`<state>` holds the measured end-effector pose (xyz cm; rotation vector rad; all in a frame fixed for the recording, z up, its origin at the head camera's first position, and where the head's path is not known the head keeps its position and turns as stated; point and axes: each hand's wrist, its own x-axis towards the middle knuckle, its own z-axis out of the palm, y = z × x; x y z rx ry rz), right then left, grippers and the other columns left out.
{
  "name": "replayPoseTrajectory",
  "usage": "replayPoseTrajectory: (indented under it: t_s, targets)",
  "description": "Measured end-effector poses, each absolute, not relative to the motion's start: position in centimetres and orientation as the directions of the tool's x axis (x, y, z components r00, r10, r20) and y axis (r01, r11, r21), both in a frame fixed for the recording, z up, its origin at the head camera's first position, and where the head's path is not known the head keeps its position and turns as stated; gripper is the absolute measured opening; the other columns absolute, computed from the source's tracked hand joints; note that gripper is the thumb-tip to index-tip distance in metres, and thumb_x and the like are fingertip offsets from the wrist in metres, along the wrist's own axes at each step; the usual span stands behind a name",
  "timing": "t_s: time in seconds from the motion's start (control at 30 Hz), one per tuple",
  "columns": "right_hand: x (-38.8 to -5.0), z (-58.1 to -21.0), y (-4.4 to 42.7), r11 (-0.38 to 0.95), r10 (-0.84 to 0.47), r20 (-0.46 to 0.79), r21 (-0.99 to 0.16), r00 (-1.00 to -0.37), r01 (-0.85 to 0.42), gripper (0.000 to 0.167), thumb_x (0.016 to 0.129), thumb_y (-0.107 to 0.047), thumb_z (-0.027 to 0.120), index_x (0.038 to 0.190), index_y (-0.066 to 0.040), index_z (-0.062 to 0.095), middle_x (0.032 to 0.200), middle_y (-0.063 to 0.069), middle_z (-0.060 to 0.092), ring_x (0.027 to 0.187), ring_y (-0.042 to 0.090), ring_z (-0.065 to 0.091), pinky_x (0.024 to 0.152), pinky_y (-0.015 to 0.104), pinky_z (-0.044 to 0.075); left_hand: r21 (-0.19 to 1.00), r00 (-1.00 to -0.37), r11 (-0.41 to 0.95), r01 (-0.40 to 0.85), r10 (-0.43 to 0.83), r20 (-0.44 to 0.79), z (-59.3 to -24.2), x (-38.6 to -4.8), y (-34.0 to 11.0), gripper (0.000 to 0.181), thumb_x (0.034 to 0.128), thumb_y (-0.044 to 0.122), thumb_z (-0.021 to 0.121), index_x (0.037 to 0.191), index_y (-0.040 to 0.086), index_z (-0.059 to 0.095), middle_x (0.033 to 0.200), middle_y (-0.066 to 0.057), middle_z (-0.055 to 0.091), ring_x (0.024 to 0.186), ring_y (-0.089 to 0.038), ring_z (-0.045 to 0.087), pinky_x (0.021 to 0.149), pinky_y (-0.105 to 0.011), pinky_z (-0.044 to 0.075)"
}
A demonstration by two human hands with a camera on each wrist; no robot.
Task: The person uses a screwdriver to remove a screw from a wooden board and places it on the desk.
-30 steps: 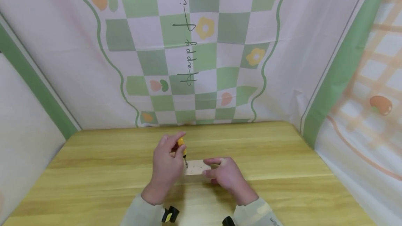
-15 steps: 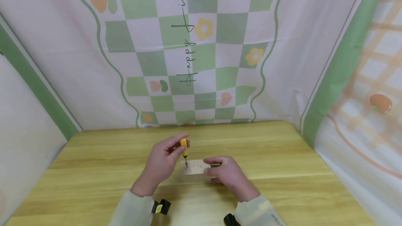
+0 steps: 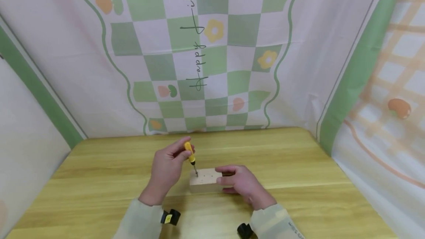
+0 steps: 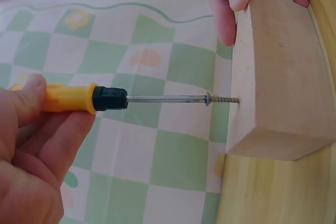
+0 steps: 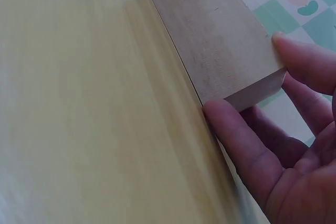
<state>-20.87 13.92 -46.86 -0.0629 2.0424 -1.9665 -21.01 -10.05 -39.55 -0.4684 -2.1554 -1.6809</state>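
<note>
A pale wooden block [image 3: 206, 186] lies on the table, with several small dark holes in its top face. Near the block's left end a screw [image 4: 224, 99] stands with its tip in the wood and much of its thread showing. My left hand [image 3: 166, 167] grips the yellow handle of a screwdriver [image 3: 190, 154] between thumb and fingers. The screwdriver leans slightly, its tip at the screw head. My right hand [image 3: 244, 183] holds the block's right end, thumb and fingers spread around its edges, as the right wrist view also shows.
The wood-grain table [image 3: 106, 180] runs back to a hanging cloth [image 3: 217, 60] with green checks. More cloth hangs at the left and right sides. Black wrist cameras, one a dark block [image 3: 170, 217] by the left sleeve, sit low over the table.
My left hand has shifted left and now holds the screwdriver higher up, tilted leftward at the top. My right hand and the block stay nearly in place.
</note>
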Motion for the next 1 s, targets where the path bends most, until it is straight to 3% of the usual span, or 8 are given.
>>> replayPoseTrajectory:
  t_s: [0.2,0.37,0.57,0.7,0.83,1.0]
  targets:
    - [-20.9,-46.7,13.9,0.072,-0.242,-0.197,-0.980,-0.950,0.185,0.046,0.086,-0.010,0.078,0.129,0.001,0.064,0.134,0.017,0.058,0.101,0.026,0.065,0.082,0.043,0.058,0.798,-0.843,0.354,0.487,-0.047,0.536,-39.5,-20.9,-9.7,0.033,0.0808,0.013,0.083,0.113,0.009,0.077,0.082,0.000,0.072,0.072,-0.012,0.066,0.060,-0.025,0.057]
    - [-20.9,-46.6,13.9,0.084,-0.236,-0.206,-0.978,-0.950,0.192,0.044,0.086,-0.010,0.079,0.127,0.000,0.066,0.136,0.018,0.056,0.101,0.026,0.065,0.082,0.044,0.058,0.702,-0.746,0.440,0.560,-0.102,0.658,-40.1,-20.8,-8.8,0.036,0.0779,0.011,0.086,0.111,0.005,0.075,0.081,-0.002,0.070,0.069,-0.011,0.063,0.058,-0.025,0.056]
    - [-20.9,-46.5,13.9,0.076,-0.237,-0.206,-0.978,-0.950,0.193,0.043,0.086,-0.010,0.079,0.125,0.000,0.067,0.136,0.018,0.056,0.101,0.027,0.065,0.081,0.044,0.058,0.580,-0.655,0.474,0.663,-0.007,0.756,-40.3,-20.5,-8.4,0.042,0.0793,0.005,0.084,0.120,0.008,0.073,0.079,0.001,0.057,0.069,-0.011,0.057,0.058,-0.023,0.055]
    - [-21.0,-46.6,13.9,0.068,-0.241,-0.202,-0.979,-0.949,0.191,0.043,0.085,-0.010,0.080,0.125,0.000,0.067,0.134,0.018,0.057,0.100,0.027,0.065,0.080,0.044,0.058,0.653,-0.714,0.314,0.689,0.140,0.686,-40.0,-20.8,-9.2,0.043,0.0867,-0.001,0.076,0.128,0.011,0.069,0.095,-0.002,0.063,0.083,-0.018,0.063,0.073,-0.025,0.057]
    - [-21.0,-46.5,13.9,0.070,-0.237,-0.206,-0.978,-0.950,0.194,0.042,0.085,-0.010,0.080,0.124,0.000,0.067,0.134,0.017,0.058,0.101,0.026,0.065,0.080,0.044,0.059,0.829,-0.819,0.120,0.547,0.283,0.500,-39.7,-21.2,-10.3,0.044,0.0961,-0.002,0.063,0.136,0.016,0.063,0.121,-0.004,0.066,0.104,-0.023,0.065,0.085,-0.032,0.056]
    - [-20.8,-46.3,13.9,0.083,-0.230,-0.217,-0.976,-0.949,0.203,0.042,0.085,-0.010,0.080,0.125,-0.001,0.068,0.134,0.016,0.058,0.101,0.026,0.065,0.079,0.044,0.059,0.910,-0.889,0.087,0.405,0.268,0.370,-39.4,-21.6,-10.5,0.037,0.0976,0.002,0.061,0.130,0.018,0.068,0.111,-0.002,0.072,0.103,-0.020,0.068,0.088,-0.032,0.055]
